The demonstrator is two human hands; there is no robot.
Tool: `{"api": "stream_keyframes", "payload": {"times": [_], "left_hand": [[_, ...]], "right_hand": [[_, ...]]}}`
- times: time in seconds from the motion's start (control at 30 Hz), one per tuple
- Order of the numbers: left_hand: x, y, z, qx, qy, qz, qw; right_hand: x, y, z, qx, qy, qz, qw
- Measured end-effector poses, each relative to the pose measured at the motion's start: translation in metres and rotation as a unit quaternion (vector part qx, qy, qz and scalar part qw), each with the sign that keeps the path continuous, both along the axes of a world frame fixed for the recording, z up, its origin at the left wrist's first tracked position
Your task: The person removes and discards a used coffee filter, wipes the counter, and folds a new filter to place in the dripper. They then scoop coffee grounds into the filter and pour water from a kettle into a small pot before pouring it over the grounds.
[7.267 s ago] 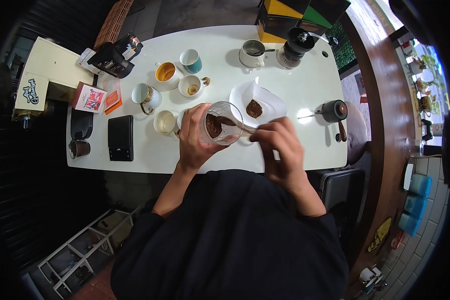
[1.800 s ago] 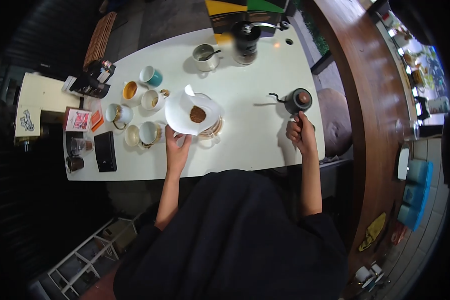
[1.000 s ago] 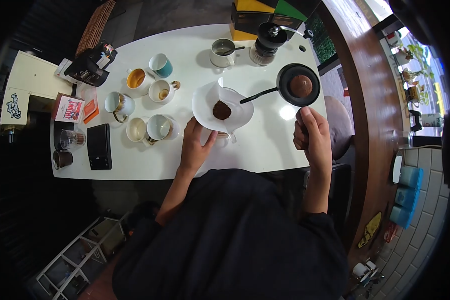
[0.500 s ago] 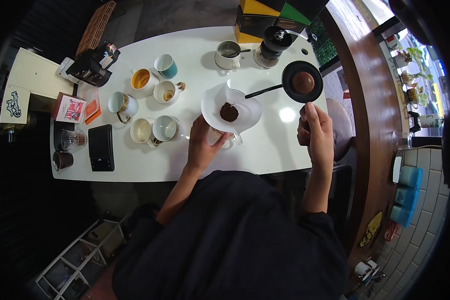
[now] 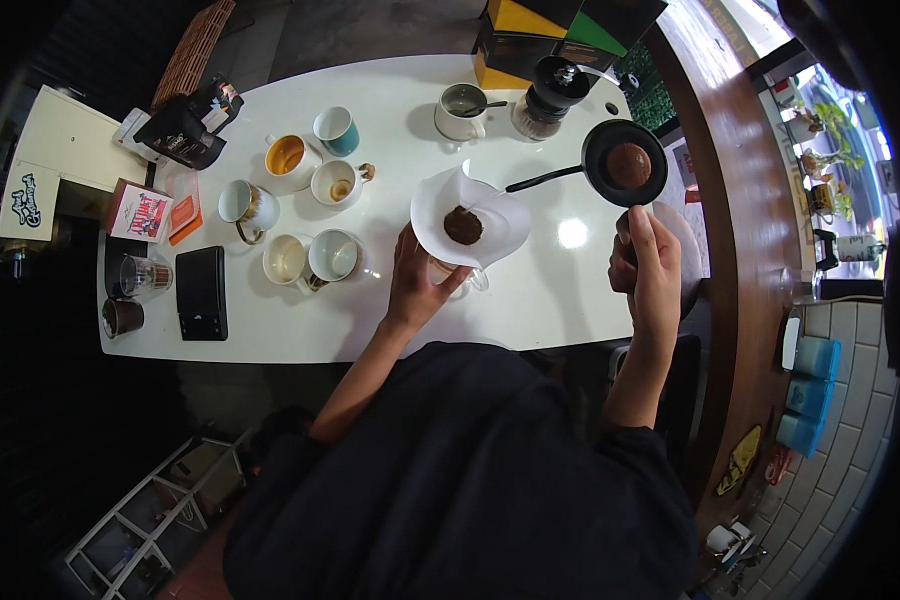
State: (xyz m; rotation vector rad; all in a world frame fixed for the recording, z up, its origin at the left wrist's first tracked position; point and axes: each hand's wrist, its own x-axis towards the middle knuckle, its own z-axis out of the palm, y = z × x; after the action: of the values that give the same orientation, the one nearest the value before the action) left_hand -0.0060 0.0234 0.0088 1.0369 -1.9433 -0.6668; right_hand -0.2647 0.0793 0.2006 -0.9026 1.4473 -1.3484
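Observation:
My left hand [image 5: 418, 285] is wrapped round the near left side of a glass vessel, mostly hidden under a white paper filter [image 5: 505, 225]. Dark coffee grounds [image 5: 462, 226] lie in the middle of the filter. My right hand [image 5: 648, 255] is closed at the near edge of a round black pan-like piece [image 5: 597, 180], whose thin black handle points left toward the filter. What exactly the fingers grip is partly hidden. A brown round patch [image 5: 628, 165] shows in its centre. The piece is held up at the table's right side, apart from the filter.
Several cups, among them a teal one [image 5: 337, 131], stand left of the filter. Beyond it are a mug with a spoon [image 5: 460, 112] and a hand grinder [image 5: 542, 110]. A black scale [image 5: 201, 293], glasses [image 5: 142, 276] and a dark pouch [image 5: 182, 135] occupy the table's left side.
My right hand and the black piece have moved a little to the right, farther from the filter. My left hand keeps its hold; the whole view has shifted slightly.

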Motion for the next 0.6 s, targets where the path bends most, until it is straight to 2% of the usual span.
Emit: {"api": "stream_keyframes", "payload": {"times": [0.6], "left_hand": [[0.001,-0.001,-0.012,0.03,-0.014,-0.001,0.999]], "right_hand": [[0.002,0.022,0.003,0.027,0.033,-0.014,0.999]]}}
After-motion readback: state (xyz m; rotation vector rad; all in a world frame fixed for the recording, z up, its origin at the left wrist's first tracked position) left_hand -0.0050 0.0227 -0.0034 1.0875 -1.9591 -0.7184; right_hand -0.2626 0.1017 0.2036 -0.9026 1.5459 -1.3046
